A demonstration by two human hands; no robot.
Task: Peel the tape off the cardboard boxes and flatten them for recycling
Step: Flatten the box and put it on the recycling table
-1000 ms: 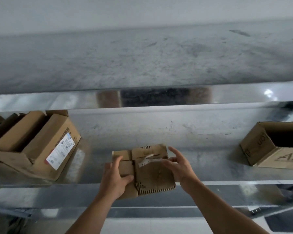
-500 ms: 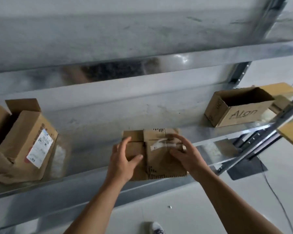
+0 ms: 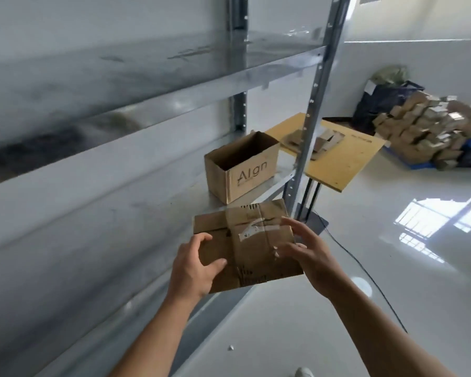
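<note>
A small flat brown cardboard box point(image 3: 252, 240) with clear tape point(image 3: 249, 223) across its top hangs in the air past the front edge of the metal shelf. My left hand point(image 3: 195, 263) grips its left near corner, thumb on top and fingers underneath. My right hand point(image 3: 309, 250) is at the box's right edge with fingers spread and slightly bent; the fingertips touch or hover at the taped side.
An open box marked "Algn" point(image 3: 242, 167) stands on the metal shelf point(image 3: 120, 213). A shelf upright point(image 3: 314, 99) rises just right of it. Behind is a yellow board table point(image 3: 346, 156) with flattened cardboard point(image 3: 318, 141), and a pile of cardboard point(image 3: 430, 126) on the floor.
The view has swung right, away from the labelled box on the left. Both hands have drawn the small box off the shelf toward me and to the right.
</note>
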